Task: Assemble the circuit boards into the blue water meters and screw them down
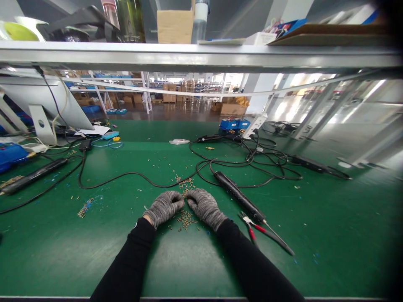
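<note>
Small brass-coloured screws (186,219) lie scattered on the green bench top (166,260), some in front of my hands and more just beyond them. My left hand (166,206), in a grey knitted glove, rests among them with its thumb and fingers pinched together. Close beside it, my right hand (204,205) wears a matching glove, its fingers also curled into a pinch. The fingertips of both hands nearly meet over the screws. Whatever sits between the fingertips is too small to make out.
Right of my hands lie a black electric screwdriver (237,195) and red-handled pliers (252,224). Black cables (147,178) cross the bench. Another black screwdriver (37,174) and a screw cluster (85,208) lie left. A metal shelf (189,56) spans above; a power strip (255,125) stands behind.
</note>
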Available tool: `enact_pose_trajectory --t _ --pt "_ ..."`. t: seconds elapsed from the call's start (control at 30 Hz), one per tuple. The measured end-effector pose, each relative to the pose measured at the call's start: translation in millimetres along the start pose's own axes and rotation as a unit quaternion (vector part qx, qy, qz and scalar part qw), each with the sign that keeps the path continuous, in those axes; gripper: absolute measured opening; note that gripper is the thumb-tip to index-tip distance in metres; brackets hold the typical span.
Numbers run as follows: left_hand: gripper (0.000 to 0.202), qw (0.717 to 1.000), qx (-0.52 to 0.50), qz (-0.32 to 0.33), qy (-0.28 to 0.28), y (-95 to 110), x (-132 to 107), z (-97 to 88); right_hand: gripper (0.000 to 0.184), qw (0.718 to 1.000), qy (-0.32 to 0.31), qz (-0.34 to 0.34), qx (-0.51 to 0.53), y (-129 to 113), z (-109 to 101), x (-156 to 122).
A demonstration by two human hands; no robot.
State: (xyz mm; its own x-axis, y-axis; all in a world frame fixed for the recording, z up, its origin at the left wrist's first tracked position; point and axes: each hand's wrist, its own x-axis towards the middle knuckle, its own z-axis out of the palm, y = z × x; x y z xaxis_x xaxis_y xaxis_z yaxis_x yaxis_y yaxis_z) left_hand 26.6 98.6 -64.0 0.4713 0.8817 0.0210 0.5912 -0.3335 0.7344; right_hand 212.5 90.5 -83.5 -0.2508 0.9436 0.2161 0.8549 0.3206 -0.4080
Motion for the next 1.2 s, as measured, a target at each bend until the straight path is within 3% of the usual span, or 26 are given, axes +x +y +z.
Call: enact_pose_trajectory --t 0.17,0.7,0.87,1.03,1.2 --pt "0.023 0.999 0.009 -0.016 0.049 -9 6 3.6 0.018 1.0 -0.012 0.001 -0.02 -1 -1 -1" --pt "0.019 0.995 0.053 -0.034 0.08 -13 8 5.6 0.019 0.998 -0.022 0.039 -0.037 -2 -2 1" --pt "0.018 0.987 0.081 -0.05 0.126 -17 9 9.6 0.017 0.999 -0.019 0.033 0.023 2 -11 -3" --pt "0.018 0.983 0.106 -0.037 0.144 -18 12 16.8 0.015 0.985 -0.072 -0.062 0.141 8 -24 -12" --pt "0.02 0.98 0.136 -0.018 0.141 -13 16 21.4 0.019 0.99 -0.005 -0.027 0.142 11 -12 -7"
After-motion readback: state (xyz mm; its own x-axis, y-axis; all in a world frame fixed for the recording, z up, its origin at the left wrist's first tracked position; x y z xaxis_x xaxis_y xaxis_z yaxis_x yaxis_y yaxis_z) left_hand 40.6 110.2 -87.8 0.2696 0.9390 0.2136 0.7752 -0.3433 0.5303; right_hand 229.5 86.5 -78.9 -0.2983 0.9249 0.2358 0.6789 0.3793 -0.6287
